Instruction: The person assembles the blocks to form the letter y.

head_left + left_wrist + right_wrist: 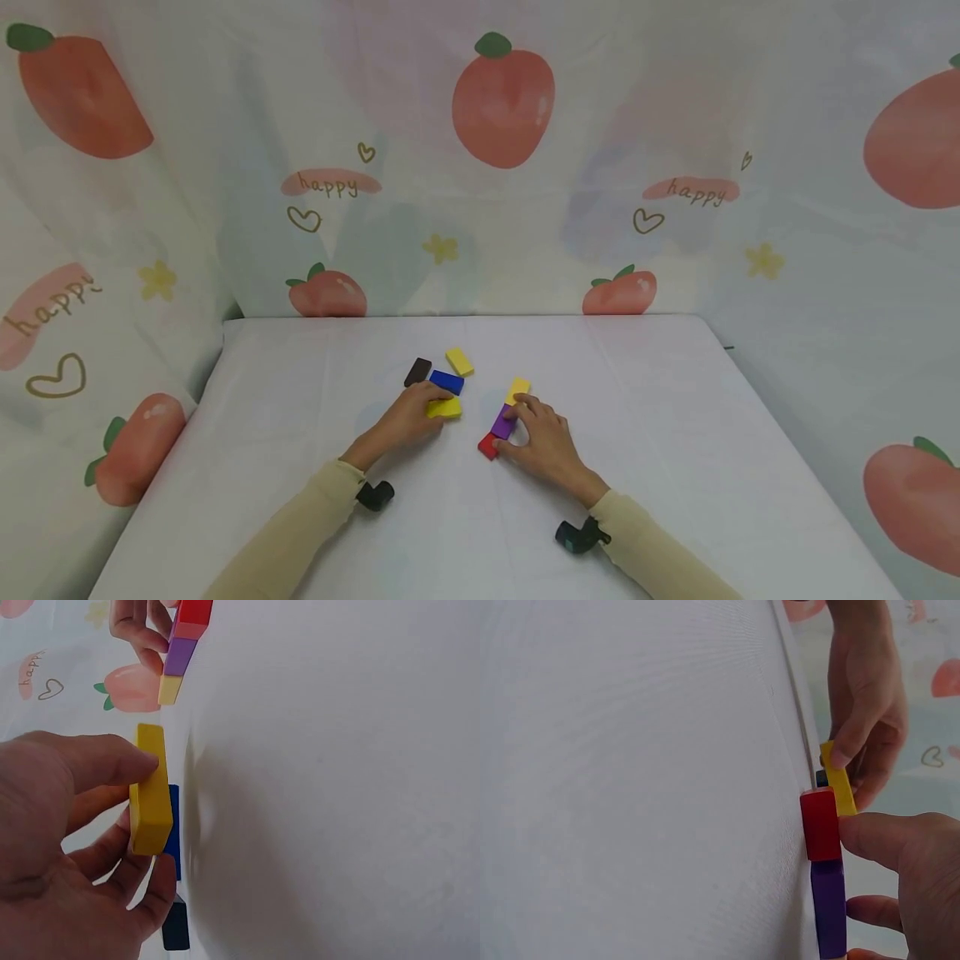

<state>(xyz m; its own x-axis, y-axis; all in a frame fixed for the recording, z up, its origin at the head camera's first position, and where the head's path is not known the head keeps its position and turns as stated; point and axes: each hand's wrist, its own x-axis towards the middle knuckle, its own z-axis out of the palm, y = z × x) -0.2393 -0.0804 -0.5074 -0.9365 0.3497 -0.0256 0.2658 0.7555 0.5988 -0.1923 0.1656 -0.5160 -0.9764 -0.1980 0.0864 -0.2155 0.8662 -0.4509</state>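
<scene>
My left hand (408, 417) grips a yellow block (154, 791), with the thumb on one face and fingers on the far side. Close by on the table lie a blue block (447, 382) and a dark block (417, 372). Relaxed fingers of my right hand (550, 442) touch one side of a slanted row of blocks. The row has a red block (821, 825) at the near end, a purple block (829, 909) in the middle and a lighter yellow block (517, 390) at the far end. My right thumb rests against the red block.
Another yellow block (460, 362) lies behind the blue one. A white cloth covers the table (660, 392). Fabric walls (420, 108) printed with fruit stand at the back and both sides. Each wrist carries a small black camera (577, 536).
</scene>
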